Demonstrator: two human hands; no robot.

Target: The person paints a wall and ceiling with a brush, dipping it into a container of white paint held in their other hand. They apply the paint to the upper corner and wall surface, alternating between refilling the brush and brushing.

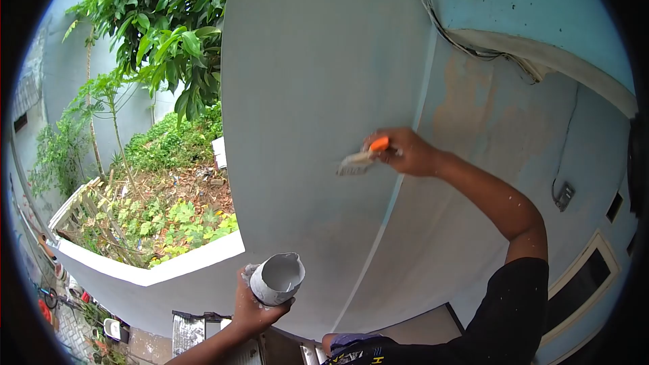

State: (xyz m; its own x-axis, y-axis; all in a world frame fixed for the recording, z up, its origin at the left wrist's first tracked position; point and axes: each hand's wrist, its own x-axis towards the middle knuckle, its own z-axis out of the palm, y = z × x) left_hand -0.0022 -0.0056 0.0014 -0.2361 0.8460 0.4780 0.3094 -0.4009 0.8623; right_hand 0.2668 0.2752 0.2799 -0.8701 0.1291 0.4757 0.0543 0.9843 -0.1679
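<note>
My right hand (pixel 405 152) is raised and grips a paintbrush (pixel 359 159) with an orange handle; its pale bristles touch the grey painted wall (pixel 311 94) near the corner. Lower down, my left hand (pixel 251 305) holds a small cut-open container (pixel 277 279) filled with grey-white paint, tilted toward me. The wall face to the left of the corner looks evenly grey. The face on the right (pixel 487 122) shows blue with worn brownish patches.
Cables (pixel 446 30) run along the top of the right wall, and a small electrical box (pixel 563 196) hangs on it. A window frame (pixel 581 277) sits lower right. A garden with plants (pixel 155 216) and a low white wall (pixel 135 274) lies far below left.
</note>
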